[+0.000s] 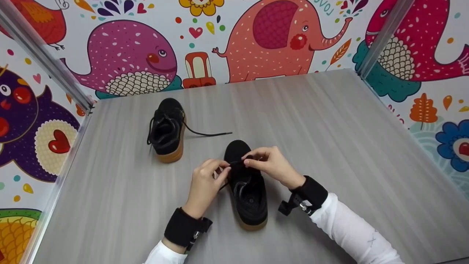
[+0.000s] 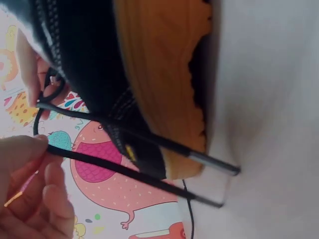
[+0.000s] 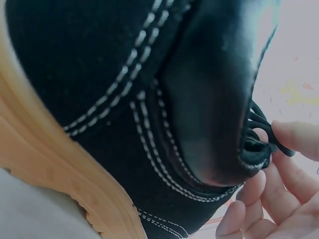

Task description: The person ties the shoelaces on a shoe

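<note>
A black shoe point(image 1: 253, 217) with a tan sole stands upright on the grey table, its toe pointing away from me. Over its lacing, my left hand point(image 1: 203, 183) pinches a black shoelace point(image 2: 124, 170) between thumb and fingertips. Two lace ends hang past the sole in the left wrist view. On the other side of the tongue, my right hand point(image 1: 273, 165) pinches a loop of the lace point(image 3: 284, 148) with thumb and fingers. White double stitching point(image 3: 134, 64) runs along the shoe's side in the right wrist view.
A second black shoe point(image 1: 169, 106) stands farther back to the left, its loose lace point(image 1: 209, 134) stretched out to the right. Panels with cartoon animals, such as an elephant point(image 1: 271, 55), wall the grey table point(image 1: 329, 128) at the back and sides.
</note>
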Demonstrator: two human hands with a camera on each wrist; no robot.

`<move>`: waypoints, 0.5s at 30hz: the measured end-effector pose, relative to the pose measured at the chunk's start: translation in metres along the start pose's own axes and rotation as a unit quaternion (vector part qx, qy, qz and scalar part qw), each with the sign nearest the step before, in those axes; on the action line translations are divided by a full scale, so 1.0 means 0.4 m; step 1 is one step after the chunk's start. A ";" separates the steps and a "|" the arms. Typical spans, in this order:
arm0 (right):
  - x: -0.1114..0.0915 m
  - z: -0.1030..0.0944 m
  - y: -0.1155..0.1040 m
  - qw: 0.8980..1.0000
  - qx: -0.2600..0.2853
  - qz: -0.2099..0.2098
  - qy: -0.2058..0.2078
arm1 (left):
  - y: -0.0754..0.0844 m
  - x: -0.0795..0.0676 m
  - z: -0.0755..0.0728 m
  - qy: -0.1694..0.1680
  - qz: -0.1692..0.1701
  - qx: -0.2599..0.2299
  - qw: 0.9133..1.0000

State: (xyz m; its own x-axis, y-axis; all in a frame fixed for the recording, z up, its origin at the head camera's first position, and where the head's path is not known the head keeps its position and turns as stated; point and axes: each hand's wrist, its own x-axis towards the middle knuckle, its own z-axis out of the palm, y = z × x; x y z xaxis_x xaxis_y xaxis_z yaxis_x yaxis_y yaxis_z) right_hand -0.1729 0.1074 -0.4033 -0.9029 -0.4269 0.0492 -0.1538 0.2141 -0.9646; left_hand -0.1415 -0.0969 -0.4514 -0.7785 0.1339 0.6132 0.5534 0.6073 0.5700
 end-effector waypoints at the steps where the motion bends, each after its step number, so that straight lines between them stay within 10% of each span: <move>1: 0.000 0.000 0.001 1.000 0.002 0.001 0.002 | 0.002 0.003 -0.002 0.002 0.001 -0.002 1.000; 15: 0.001 0.000 0.002 1.000 0.004 0.003 0.008 | 0.034 0.044 0.002 0.008 -0.002 -0.006 1.000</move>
State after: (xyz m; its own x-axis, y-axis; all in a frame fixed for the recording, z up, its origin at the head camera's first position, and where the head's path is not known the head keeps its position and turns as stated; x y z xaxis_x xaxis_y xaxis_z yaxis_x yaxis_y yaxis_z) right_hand -0.1732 0.1073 -0.4039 -0.9099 -0.4120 0.0477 -0.1453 0.2091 -0.9670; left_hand -0.1479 -0.0857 -0.4331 -0.7759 0.1181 0.6197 0.5539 0.5978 0.5795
